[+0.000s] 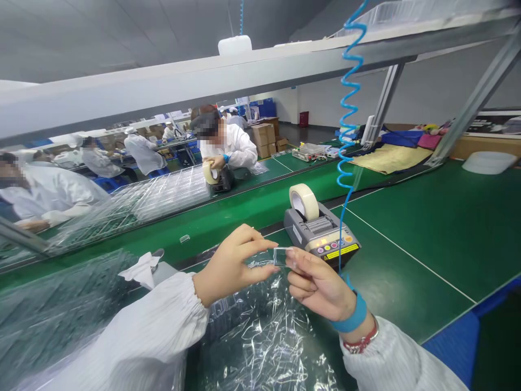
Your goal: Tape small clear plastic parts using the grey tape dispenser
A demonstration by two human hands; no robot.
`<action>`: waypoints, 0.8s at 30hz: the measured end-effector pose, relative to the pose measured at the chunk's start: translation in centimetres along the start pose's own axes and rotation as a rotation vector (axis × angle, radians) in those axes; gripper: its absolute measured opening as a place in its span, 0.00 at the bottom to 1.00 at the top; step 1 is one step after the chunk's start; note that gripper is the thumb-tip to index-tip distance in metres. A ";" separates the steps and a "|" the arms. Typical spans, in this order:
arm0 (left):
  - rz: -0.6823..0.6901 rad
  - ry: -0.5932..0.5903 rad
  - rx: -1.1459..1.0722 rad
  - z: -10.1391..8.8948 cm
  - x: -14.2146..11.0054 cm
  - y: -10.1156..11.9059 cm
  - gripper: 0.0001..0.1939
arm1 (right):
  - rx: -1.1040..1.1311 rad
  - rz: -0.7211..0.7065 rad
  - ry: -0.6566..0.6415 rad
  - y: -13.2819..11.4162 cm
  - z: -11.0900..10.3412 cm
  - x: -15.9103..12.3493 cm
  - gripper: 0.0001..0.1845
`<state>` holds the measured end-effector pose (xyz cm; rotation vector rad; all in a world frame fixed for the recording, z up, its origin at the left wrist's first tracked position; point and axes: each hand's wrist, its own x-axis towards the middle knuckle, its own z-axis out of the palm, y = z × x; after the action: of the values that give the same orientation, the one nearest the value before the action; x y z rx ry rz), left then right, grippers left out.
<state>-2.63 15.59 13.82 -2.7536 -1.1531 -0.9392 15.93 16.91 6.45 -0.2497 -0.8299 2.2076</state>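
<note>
A small clear rectangular piece [281, 257] is held up in front of me, between my two hands. My right hand [321, 282] pinches its right end between thumb and fingers, the other fingers curled in. On the opposite side, the thumb and index finger of my left hand [238, 263] grip its left end at the upper and lower corners. Beneath my hands lies crinkled clear plastic film [268, 331]. Just behind my right hand stands a grey tape dispenser [321, 231] carrying a roll of cream tape [304, 202].
Stacked clear trays [77, 293] lie at left, near a white tissue [142, 270]. Another small clear piece [184, 239] rests on the green conveyor belt [228, 217]. A coiled blue cord [350, 103] hangs down by the dispenser. Across the belt a co-worker [228, 141] handles another tape dispenser.
</note>
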 end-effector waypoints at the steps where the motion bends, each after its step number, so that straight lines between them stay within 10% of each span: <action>1: -0.029 -0.014 -0.013 0.0 -0.1 0.2 0.14 | -0.109 -0.017 0.039 0.0 -0.1 -0.4 0.09; 7: -0.106 -0.156 -0.124 0.5 -1.2 0.4 0.12 | -1.298 -0.312 0.673 -1.6 -4.1 -4.9 0.22; 10: -0.139 -0.213 -0.144 1.0 -1.5 0.2 0.11 | -1.711 -0.207 0.883 -3.1 -6.6 -6.8 0.28; 19: -0.154 -0.289 -0.117 1.9 -1.5 -0.5 0.12 | -2.538 0.112 0.855 -4.7 -7.5 -7.5 0.31; 24: -0.156 -0.282 -0.098 1.9 -1.6 -0.3 0.11 | -2.380 0.193 0.702 -6.1 -7.4 -8.3 0.35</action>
<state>-2.68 15.24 11.37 -2.9847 -1.4145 -0.6463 28.35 17.66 4.02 -1.8993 -2.3616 -0.0480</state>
